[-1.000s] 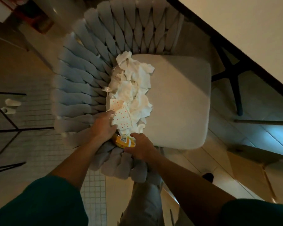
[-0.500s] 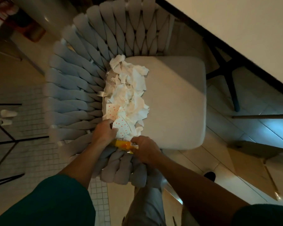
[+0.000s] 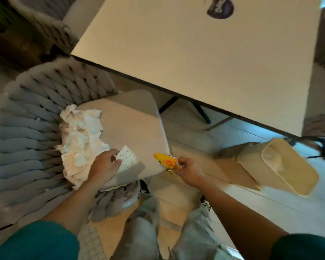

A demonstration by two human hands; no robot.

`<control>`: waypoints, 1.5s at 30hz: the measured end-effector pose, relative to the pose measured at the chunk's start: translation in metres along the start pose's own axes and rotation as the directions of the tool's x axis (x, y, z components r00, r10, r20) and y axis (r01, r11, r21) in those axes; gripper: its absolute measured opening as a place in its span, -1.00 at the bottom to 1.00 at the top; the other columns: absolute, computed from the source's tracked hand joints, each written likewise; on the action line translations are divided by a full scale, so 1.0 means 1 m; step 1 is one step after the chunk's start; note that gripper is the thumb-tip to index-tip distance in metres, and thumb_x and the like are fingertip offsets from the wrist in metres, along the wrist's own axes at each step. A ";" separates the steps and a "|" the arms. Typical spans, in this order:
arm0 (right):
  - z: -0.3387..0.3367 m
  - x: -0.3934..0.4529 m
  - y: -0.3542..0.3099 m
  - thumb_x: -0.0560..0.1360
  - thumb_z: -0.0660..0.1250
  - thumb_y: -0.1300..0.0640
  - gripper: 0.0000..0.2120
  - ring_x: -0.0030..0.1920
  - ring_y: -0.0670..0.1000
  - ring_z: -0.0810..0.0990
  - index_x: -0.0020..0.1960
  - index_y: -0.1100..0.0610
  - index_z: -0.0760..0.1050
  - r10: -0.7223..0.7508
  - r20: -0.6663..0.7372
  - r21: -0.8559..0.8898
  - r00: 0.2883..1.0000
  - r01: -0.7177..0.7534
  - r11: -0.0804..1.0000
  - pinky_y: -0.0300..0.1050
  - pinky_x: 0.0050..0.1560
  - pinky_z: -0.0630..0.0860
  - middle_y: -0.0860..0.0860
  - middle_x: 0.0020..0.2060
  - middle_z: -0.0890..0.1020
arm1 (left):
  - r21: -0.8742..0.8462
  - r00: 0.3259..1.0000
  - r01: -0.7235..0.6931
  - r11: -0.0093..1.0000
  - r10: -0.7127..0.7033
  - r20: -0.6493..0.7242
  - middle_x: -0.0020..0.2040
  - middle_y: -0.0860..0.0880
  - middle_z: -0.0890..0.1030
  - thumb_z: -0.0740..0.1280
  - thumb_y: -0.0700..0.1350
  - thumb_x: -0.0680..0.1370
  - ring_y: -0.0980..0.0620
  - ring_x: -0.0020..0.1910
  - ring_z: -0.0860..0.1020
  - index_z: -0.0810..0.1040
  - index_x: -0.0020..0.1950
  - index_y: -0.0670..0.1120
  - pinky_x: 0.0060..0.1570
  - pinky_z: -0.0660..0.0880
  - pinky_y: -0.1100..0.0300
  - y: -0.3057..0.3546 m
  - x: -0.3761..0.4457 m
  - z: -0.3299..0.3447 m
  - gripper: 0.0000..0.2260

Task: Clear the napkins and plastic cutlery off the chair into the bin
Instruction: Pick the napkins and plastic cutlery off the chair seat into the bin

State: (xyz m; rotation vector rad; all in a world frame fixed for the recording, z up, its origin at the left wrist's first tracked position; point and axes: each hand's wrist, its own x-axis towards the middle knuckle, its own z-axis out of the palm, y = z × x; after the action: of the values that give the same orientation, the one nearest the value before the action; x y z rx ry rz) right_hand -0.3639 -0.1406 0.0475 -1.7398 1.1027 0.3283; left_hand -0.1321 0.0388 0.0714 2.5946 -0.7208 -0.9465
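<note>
Head view: my left hand (image 3: pixel 104 167) pinches a dotted napkin (image 3: pixel 127 158) beside the crumpled napkin pile (image 3: pixel 81 136) on the chair (image 3: pixel 131 117); my right hand (image 3: pixel 189 168) grips a yellow wrapper (image 3: pixel 166 161), the bin (image 3: pixel 281 166) nearby.

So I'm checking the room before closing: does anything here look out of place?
Yes. Crumpled napkins lie heaped on the chair seat, with a plastic fork poking out. The bin on the floor appears tipped over, which looks odd.

2 hands (image 3: pixel 104 166), 1 chair (image 3: pixel 131 117), 1 bin (image 3: pixel 281 166), 1 table (image 3: pixel 195 49).
</note>
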 end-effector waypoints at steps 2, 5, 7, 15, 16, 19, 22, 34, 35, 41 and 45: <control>-0.043 -0.023 0.040 0.43 0.43 0.05 -0.89 -0.16 -0.08 0.55 -0.06 -0.02 0.55 0.075 -0.105 0.055 0.992 -0.070 0.996 -0.26 -0.24 0.36 -0.11 -0.22 0.58 | 0.029 0.996 -0.080 0.996 0.079 0.028 0.10 -0.11 0.62 0.35 -0.05 0.51 -0.10 0.03 0.57 0.54 0.22 -0.06 -0.01 0.47 0.11 0.039 -0.006 0.017 -0.71; -0.101 -0.053 0.096 0.44 0.41 0.00 -0.77 -0.05 0.00 0.58 0.06 0.05 0.59 0.223 -0.215 0.090 0.951 -0.208 0.974 -0.21 -0.15 0.36 -0.02 -0.10 0.62 | 0.050 0.987 -0.146 0.988 0.142 0.069 0.09 -0.11 0.63 0.37 -0.06 0.51 -0.06 -0.02 0.57 0.55 0.21 -0.07 -0.08 0.45 0.16 0.088 -0.020 0.041 -0.72; -0.147 -0.075 0.139 0.44 0.40 0.01 -0.83 -0.04 0.07 0.60 0.00 0.04 0.59 0.295 -0.291 0.154 0.910 -0.260 0.953 -0.13 -0.14 0.43 0.02 -0.12 0.63 | 0.071 0.975 -0.202 0.977 0.194 0.106 0.05 -0.07 0.64 0.36 -0.05 0.51 -0.02 -0.06 0.56 0.56 0.19 -0.04 -0.11 0.45 0.16 0.129 -0.031 0.062 -0.74; -0.279 -0.130 0.241 0.46 0.40 0.03 -0.67 -0.06 0.05 0.52 0.17 0.14 0.53 0.421 -0.486 0.301 0.766 -0.305 0.904 -0.12 -0.10 0.40 0.09 0.05 0.61 | 0.114 0.919 -0.346 0.931 0.312 0.239 0.03 0.01 0.63 0.36 -0.08 0.49 0.03 -0.06 0.55 0.57 0.09 0.03 -0.10 0.53 0.12 0.267 -0.068 0.140 -0.81; -0.289 -0.134 0.248 0.46 0.41 0.02 -0.65 -0.02 0.07 0.53 0.19 0.13 0.52 0.417 -0.511 0.305 0.752 -0.294 0.906 -0.10 -0.07 0.43 0.09 0.07 0.60 | 0.115 0.908 -0.370 0.922 0.333 0.255 0.05 0.00 0.62 0.36 -0.10 0.50 0.03 -0.04 0.54 0.57 0.11 0.01 -0.10 0.51 0.14 0.283 -0.071 0.150 -0.80; -0.302 -0.141 0.262 0.44 0.42 0.08 -0.60 0.15 0.12 0.55 0.26 0.11 0.50 0.411 -0.579 0.330 0.704 -0.259 0.908 -0.05 0.07 0.46 0.11 0.17 0.58 | 0.102 0.872 -0.441 0.891 0.399 0.284 0.07 -0.06 0.62 0.36 -0.15 0.50 0.02 -0.03 0.54 0.57 0.09 -0.07 -0.09 0.54 0.14 0.329 -0.081 0.180 -0.83; -0.299 -0.145 0.278 0.42 0.39 0.19 -0.61 0.12 0.11 0.56 0.24 0.11 0.51 0.425 -0.544 0.343 0.723 -0.270 0.900 -0.08 0.05 0.47 0.11 0.17 0.59 | 0.095 0.849 -0.488 0.867 0.447 0.283 -0.04 -0.01 0.61 0.39 -0.14 0.48 0.01 -0.09 0.54 0.58 0.03 -0.07 -0.13 0.51 0.16 0.371 -0.092 0.206 -0.86; -0.249 -0.183 0.333 0.48 0.34 0.08 -0.70 0.10 0.01 0.54 0.21 0.09 0.52 0.523 -0.366 0.403 0.770 -0.376 0.835 -0.08 0.17 0.45 0.08 0.23 0.54 | 0.051 0.812 -0.517 0.855 0.471 0.344 0.13 -0.04 0.60 0.41 0.10 0.42 -0.06 0.08 0.55 0.46 0.31 0.00 0.07 0.53 0.03 0.493 -0.120 0.300 -0.51; -0.246 -0.186 0.338 0.48 0.34 0.08 -0.69 0.07 0.00 0.54 0.21 0.09 0.51 0.525 -0.361 0.406 0.771 -0.376 0.833 -0.08 0.17 0.46 0.08 0.24 0.53 | 0.077 0.820 -0.502 0.862 0.445 0.359 0.14 -0.06 0.59 0.41 0.11 0.41 -0.08 0.11 0.54 0.43 0.35 0.00 0.11 0.52 0.01 0.495 -0.121 0.303 -0.47; -0.237 -0.184 0.341 0.50 0.32 0.09 -0.70 0.08 0.03 0.58 0.21 0.12 0.52 0.532 -0.321 0.398 0.783 -0.398 0.827 -0.12 0.08 0.48 0.11 0.13 0.60 | 0.186 0.833 -0.464 0.866 0.355 0.425 0.08 0.00 0.62 0.38 0.05 0.44 -0.03 0.08 0.55 0.52 0.24 0.04 0.08 0.52 0.09 0.465 -0.110 0.294 -0.63; -0.229 -0.166 0.316 0.48 0.32 0.13 -0.76 -0.09 0.01 0.61 0.14 0.15 0.52 0.495 -0.254 0.410 0.831 -0.371 0.833 -0.05 0.05 0.55 0.05 -0.13 0.63 | 0.272 0.857 -0.380 0.884 0.225 0.464 0.17 0.04 0.58 0.36 0.10 0.46 -0.03 0.16 0.53 0.52 0.22 0.08 0.09 0.38 0.11 0.427 -0.100 0.273 -0.66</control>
State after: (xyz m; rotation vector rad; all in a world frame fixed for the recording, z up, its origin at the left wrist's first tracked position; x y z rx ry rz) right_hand -0.7662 -0.2726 0.0707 -1.2382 1.7239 0.0877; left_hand -0.5309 -0.2885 0.1001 2.4525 -1.5041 -1.3942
